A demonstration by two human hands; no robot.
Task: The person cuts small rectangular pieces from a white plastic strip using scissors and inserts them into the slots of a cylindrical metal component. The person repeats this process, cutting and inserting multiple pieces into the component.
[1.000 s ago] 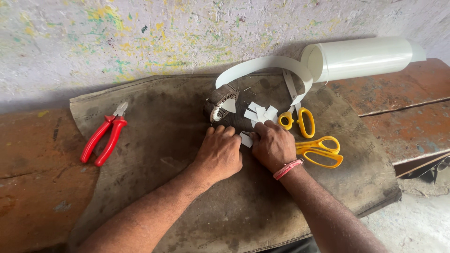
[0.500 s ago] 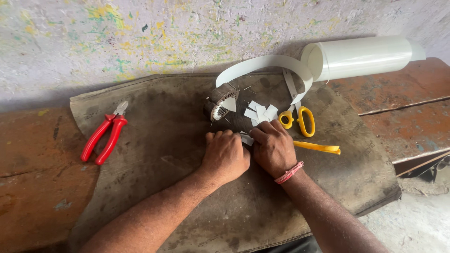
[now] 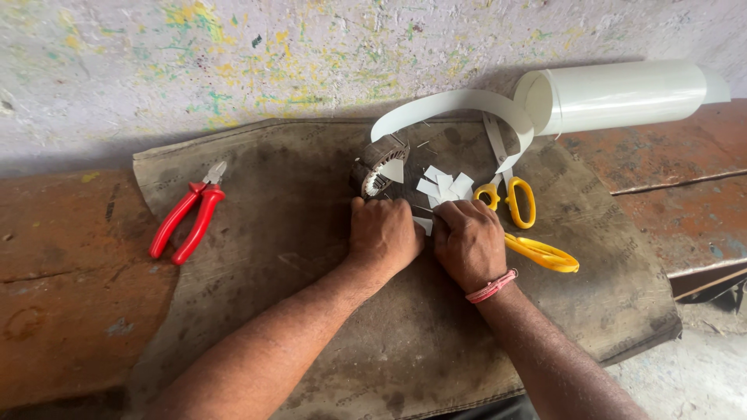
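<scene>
My left hand (image 3: 384,236) and my right hand (image 3: 469,242) are fisted side by side on a dark worn cloth (image 3: 296,233), pinching a small white paper piece (image 3: 424,225) between them. Just beyond the knuckles lie several cut white paper pieces (image 3: 443,187) and a round metal stator ring (image 3: 377,165) tilted on its side. My right wrist wears a red band. What my fingers hold underneath is mostly hidden.
Two yellow-handled scissors lie right of my hands, one (image 3: 512,194) near the paper pieces, one (image 3: 542,253) beside my wrist. A white paper roll (image 3: 622,95) with a curled strip (image 3: 451,106) rests at the back right. Red-handled pliers (image 3: 189,218) lie left. A paint-spattered wall stands behind.
Both hands have stayed together at the paper piece, shifting only slightly. The scissors beside my right wrist show a different outline than a second ago.
</scene>
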